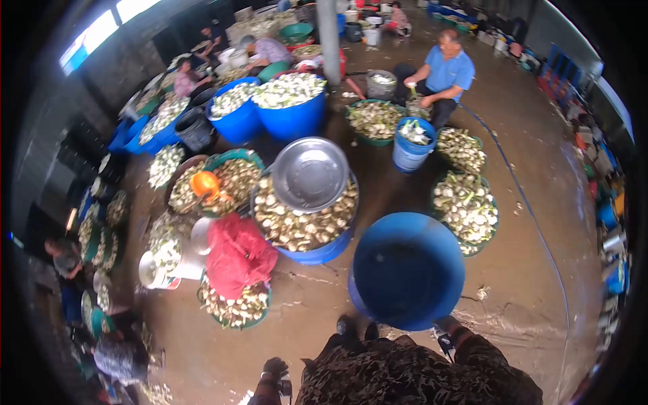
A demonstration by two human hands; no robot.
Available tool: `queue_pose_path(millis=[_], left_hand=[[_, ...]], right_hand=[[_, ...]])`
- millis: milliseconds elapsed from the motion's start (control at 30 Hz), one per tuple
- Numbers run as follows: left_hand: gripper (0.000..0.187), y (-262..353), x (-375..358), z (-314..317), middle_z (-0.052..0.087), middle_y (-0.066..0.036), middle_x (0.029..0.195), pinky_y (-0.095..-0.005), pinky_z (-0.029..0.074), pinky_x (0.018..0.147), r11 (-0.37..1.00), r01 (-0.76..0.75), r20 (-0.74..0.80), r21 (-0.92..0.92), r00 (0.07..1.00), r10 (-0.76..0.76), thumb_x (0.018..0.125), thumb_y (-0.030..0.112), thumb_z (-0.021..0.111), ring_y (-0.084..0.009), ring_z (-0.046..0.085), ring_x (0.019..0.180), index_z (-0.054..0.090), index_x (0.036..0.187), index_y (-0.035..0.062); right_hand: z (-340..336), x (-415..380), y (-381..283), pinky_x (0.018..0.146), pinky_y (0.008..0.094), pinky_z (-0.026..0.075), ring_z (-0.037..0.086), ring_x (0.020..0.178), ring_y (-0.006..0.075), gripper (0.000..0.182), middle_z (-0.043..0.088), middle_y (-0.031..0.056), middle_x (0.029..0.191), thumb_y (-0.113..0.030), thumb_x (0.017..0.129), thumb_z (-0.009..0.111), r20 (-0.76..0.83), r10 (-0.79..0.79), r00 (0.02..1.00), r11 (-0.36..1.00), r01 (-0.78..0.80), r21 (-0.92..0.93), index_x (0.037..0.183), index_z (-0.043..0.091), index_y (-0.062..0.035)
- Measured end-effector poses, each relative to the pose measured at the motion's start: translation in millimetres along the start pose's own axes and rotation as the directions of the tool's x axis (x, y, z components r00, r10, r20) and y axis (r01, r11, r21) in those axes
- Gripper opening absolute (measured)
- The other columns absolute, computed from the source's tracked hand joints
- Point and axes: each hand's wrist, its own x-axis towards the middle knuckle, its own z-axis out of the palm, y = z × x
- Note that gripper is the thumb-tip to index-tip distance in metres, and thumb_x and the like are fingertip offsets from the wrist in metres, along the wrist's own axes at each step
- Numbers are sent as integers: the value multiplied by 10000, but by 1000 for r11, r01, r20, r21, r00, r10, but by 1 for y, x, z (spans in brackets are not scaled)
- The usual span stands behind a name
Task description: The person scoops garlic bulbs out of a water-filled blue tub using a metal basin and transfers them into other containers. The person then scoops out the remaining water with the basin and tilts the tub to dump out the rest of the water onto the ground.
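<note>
A large blue barrel [358, 287], its inside dark, stands just ahead of my feet. My right hand [447, 327] is at its lower right rim, the fingers closed round the edge and partly hidden. Low in the view, my left hand [275, 368] hangs beside my body in something dark, touching no container; its finger pose is too dark to make out. Ahead and to the left, a metal basin [312, 174] rests on whitish bulbs [297, 226] in a blue tub [317, 255]. A red mesh bag [237, 253] lies over a basket of bulbs.
A person in a blue shirt [450, 71] sits ahead, handling a bulb beside a blue bucket [410, 156]. Baskets of bulbs [466, 206] stand at the right, near a hose [530, 202]. More people and full tubs [290, 121] are at the left and back. The floor [513, 290] looks wet.
</note>
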Motion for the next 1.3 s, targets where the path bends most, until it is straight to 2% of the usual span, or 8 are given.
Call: queue_pose_path(millis=[233, 300, 367, 500, 600, 667, 733, 1300], left_hand=[[114, -68, 11, -53, 568, -10, 806, -385, 473, 599, 921, -356, 255, 159, 916, 310, 816, 227, 549, -208, 583, 743, 543, 913, 169], [144, -64, 11, -73, 551, -1, 785, -381, 466, 601, 890, -431, 474, 147, 821, 319, 763, 227, 604, -208, 567, 745, 552, 886, 174], [156, -43, -20, -70, 519, 3, 752, -351, 448, 621, -532, -603, 802, 594, 398, 445, 659, 221, 638, -211, 535, 766, 543, 774, 174], [144, -26, -13, -107, 530, 15, 789, -332, 445, 728, -494, -495, 687, 715, 627, 367, 653, 279, 641, -191, 517, 866, 567, 742, 193], [205, -5, -8, -140, 570, 38, 879, -338, 443, 820, -566, -334, 530, 754, 818, 224, 686, 400, 648, -173, 511, 977, 631, 804, 233], [197, 3, -7, -170, 563, 40, 873, -327, 438, 821, 661, -314, 192, 681, 948, 253, 695, 410, 643, -165, 507, 965, 619, 788, 239], [193, 20, -3, -198, 560, 41, 869, -321, 436, 822, 981, -107, 71, 161, 993, 96, 699, 415, 641, -161, 505, 959, 613, 780, 241], [120, 78, -5, -184, 507, 2, 800, -361, 428, 666, 525, -575, 300, 628, 801, 518, 754, 296, 561, -186, 491, 850, 521, 815, 200]], right_hand=[[27, -59, 20, 639, 425, 488, 608, 790, 260, 262, 613, 118, 872, -280, 854, 570, 138, 82, 987, 990, -97, 106, 1016, 567, -74], [21, -27, 52, 684, 413, 475, 599, 773, 293, 251, 630, 126, 903, -253, 816, 607, 428, -651, 626, 163, 667, -727, 1002, 580, -87], [14, -10, 55, 708, 414, 470, 594, 786, 311, 256, 629, 130, 906, -245, 801, 616, 441, -677, 589, 175, 711, -682, 1002, 581, -92], [48, -23, -24, 816, 445, 454, 561, 997, 327, 365, 581, 129, 1100, -267, 870, 510, 467, -298, 832, 45, 501, -864, 1186, 475, -87], [83, -17, -61, 889, 486, 406, 486, 1096, 353, 453, 503, 129, 1208, -299, 868, 527, 266, -120, 957, 949, 189, -252, 1252, 409, -88], [109, -16, -83, 937, 513, 375, 435, 1162, 370, 517, 451, 128, 1281, -320, 867, 538, 259, -26, 965, 996, 3, 86, 1296, 365, -89], [136, -14, -102, 985, 540, 343, 385, 1228, 386, 584, 400, 128, 1353, -341, 865, 550, 279, -4, 960, 981, -50, 187, 1339, 321, -90], [130, 76, -207, 808, 467, 440, 542, 911, 288, 545, 544, 108, 1131, -440, 887, 498, 343, -60, 937, 995, 29, 95, 1284, 423, -74]])
